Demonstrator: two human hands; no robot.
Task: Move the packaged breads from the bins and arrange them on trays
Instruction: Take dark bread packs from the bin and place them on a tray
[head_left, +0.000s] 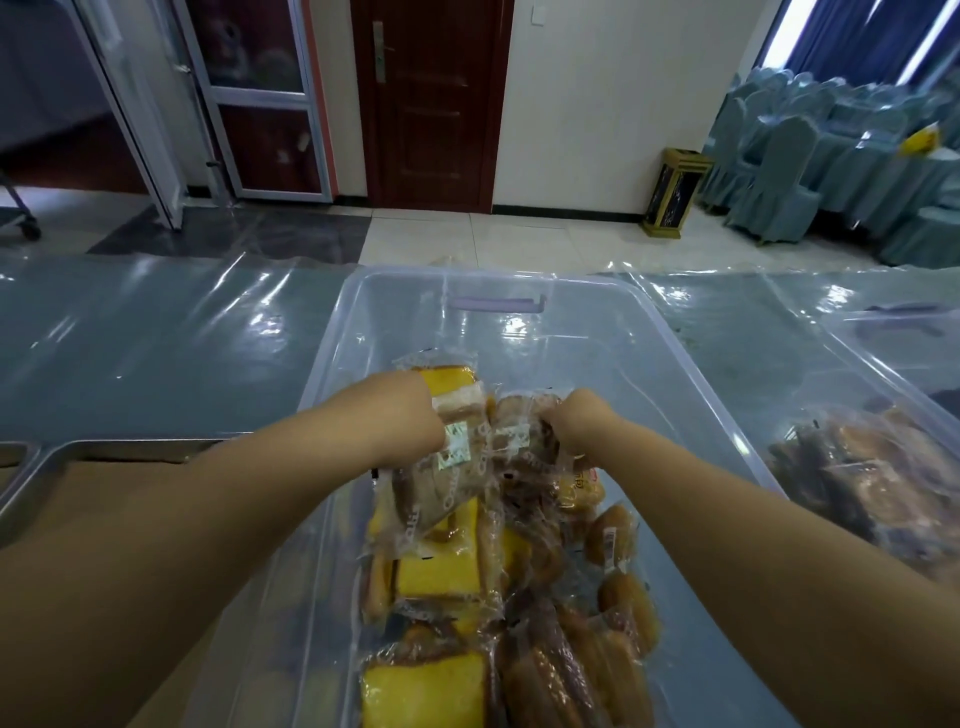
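A clear plastic bin (597, 332) with a lilac handle stands in front of me, holding several packaged breads. Yellow cake slices (436, 571) and brown rolls (618, 535) lie wrapped in clear film. My left hand (410, 421) is closed on a packaged bread with a yellow and white slice (457, 395), lifted above the pile. My right hand (584, 426) grips a packaged brown bread (524, 415) beside it. Both hands are inside the bin, near its middle. A metal tray (31, 483) lies at the left, its rim showing.
A second clear bin (883, 364) with brown packaged breads stands at the right. The table (156, 332) is covered in shiny clear plastic sheeting. Beyond it are a tiled floor, a dark door, a small waste bin (675, 192) and covered chairs (779, 182).
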